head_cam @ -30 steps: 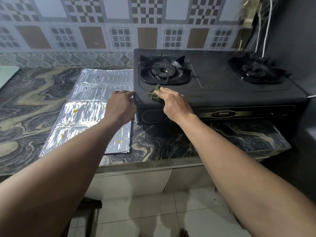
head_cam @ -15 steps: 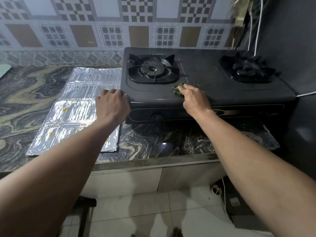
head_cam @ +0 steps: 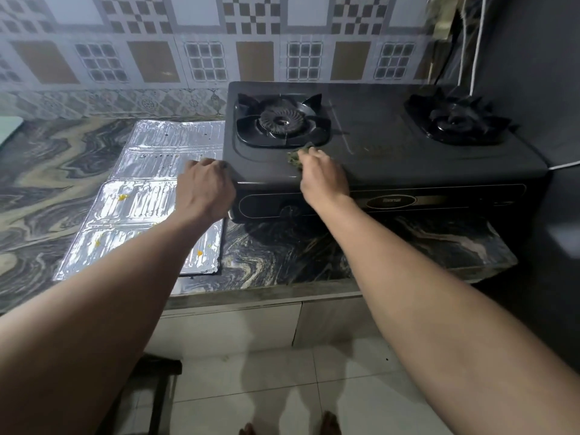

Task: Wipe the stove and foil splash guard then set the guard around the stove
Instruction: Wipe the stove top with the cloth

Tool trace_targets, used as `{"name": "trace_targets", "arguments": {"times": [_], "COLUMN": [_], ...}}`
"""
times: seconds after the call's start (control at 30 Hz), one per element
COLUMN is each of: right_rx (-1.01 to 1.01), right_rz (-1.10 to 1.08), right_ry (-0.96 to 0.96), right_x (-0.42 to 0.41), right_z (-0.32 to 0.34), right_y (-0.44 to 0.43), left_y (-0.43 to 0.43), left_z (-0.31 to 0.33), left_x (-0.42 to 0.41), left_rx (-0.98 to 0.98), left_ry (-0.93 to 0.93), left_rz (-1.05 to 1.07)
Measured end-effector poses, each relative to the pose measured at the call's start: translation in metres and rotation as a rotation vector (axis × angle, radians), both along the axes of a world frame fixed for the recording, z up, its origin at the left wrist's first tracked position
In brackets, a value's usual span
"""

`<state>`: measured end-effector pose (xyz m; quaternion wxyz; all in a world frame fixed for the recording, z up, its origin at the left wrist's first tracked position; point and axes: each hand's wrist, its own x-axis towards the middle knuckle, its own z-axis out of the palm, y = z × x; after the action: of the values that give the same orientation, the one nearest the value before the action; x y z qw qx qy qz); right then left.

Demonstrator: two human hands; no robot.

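A black two-burner gas stove (head_cam: 392,152) stands on the marble counter against the tiled wall. My right hand (head_cam: 323,177) presses a small green scouring pad (head_cam: 295,157) on the stove top, just in front of the left burner (head_cam: 281,122). My left hand (head_cam: 205,189) grips the stove's front left corner. The foil splash guard (head_cam: 141,199) lies flat on the counter left of the stove, with yellow food spots on its near panels; my left forearm hides part of it.
The right burner (head_cam: 456,120) sits near a dark wall with white cables (head_cam: 470,48) hanging behind it. The marble counter (head_cam: 298,255) extends in front of the stove. A dark stool (head_cam: 157,381) stands on the tiled floor below. My feet show at the bottom.
My right hand slid the pad rightward along the stove's front and has come back left toward the left burner. My left hand stays on the stove's corner.
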<state>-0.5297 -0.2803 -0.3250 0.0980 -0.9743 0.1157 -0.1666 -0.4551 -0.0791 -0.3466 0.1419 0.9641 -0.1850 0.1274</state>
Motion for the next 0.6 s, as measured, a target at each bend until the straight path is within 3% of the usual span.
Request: {"name": "trace_targets", "arguments": {"times": [0.23,0.6], "right_rx": [0.042,0.226], "right_rz": [0.109,0.200], "right_ry": [-0.022,0.043], "right_x": [0.029,0.010], "right_z": [0.007,0.005], "right_y": [0.081,0.076], "left_y": [0.017,0.028], "left_z": [0.006,0.020], "left_x": [0.007,0.003], "left_rx": [-0.105,-0.167], "left_ry": [0.109,0.220], "left_rz": [-0.122,-0.139]}}
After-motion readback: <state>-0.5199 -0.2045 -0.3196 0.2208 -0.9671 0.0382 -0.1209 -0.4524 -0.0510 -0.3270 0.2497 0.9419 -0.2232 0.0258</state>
